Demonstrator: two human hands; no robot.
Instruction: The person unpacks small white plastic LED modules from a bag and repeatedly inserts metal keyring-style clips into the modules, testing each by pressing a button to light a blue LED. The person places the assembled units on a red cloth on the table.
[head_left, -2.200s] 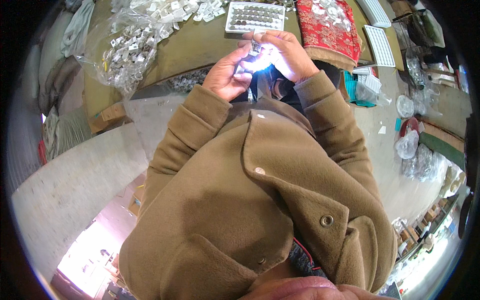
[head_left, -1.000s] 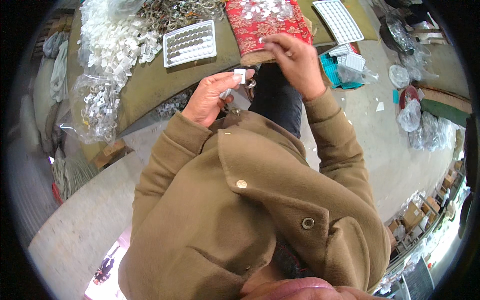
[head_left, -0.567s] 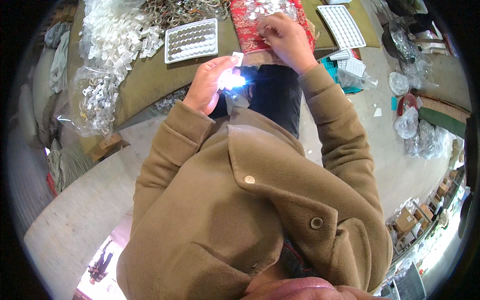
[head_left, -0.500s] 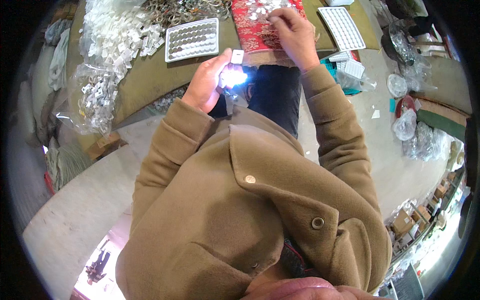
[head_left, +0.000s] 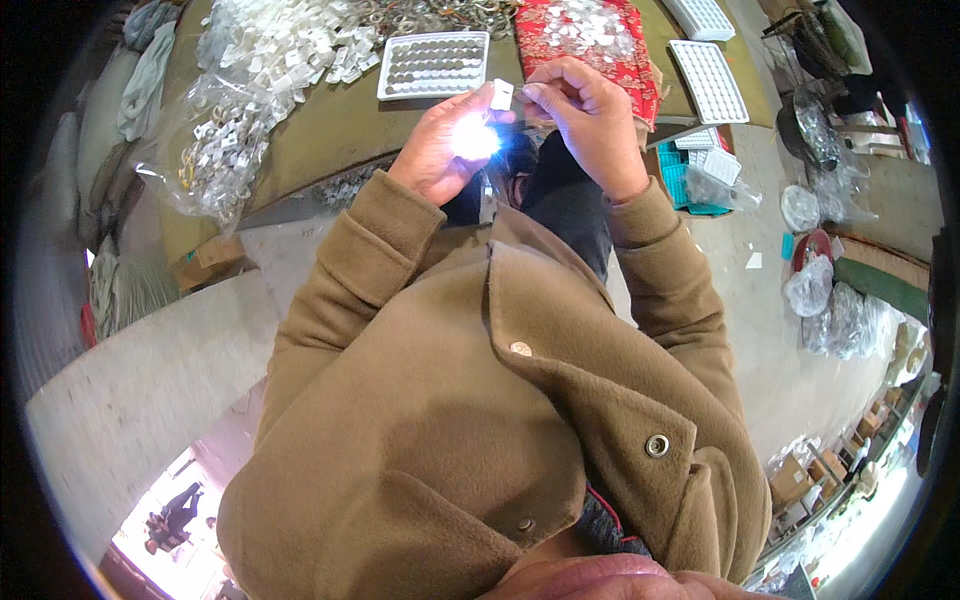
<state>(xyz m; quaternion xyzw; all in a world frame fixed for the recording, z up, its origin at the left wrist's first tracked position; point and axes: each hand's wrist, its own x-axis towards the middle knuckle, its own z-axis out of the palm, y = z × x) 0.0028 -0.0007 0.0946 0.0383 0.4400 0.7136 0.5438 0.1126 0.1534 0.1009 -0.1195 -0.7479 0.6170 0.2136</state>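
My left hand [head_left: 440, 150] is closed around a small white plastic case [head_left: 502, 95], its pale end sticking up past the thumb. A bright white light [head_left: 476, 139] glows by its fingers, and the glare hides what gives it off. Close beside the case, my right hand [head_left: 590, 125] has thumb and forefinger pinched together. Whatever lies between those fingertips is too small to make out. Beyond the hands lie a white tray [head_left: 434, 92] with rows of round grey discs and a red patterned cloth [head_left: 535, 40] bearing many small clear-white pieces [head_left: 590, 30].
A heap of white plastic pieces [head_left: 290, 45] covers the table's left, beside a clear bag [head_left: 215, 165] of similar parts. Another white tray [head_left: 708, 82] lies at the right edge. Below it stands a teal basket [head_left: 672, 178] holding white trays. Plastic bags [head_left: 850, 315] lie at right.
My right hand has come from over the red cloth to beside the white case in my left hand. The whole view has shifted slightly, moving the table things rightward and upward.
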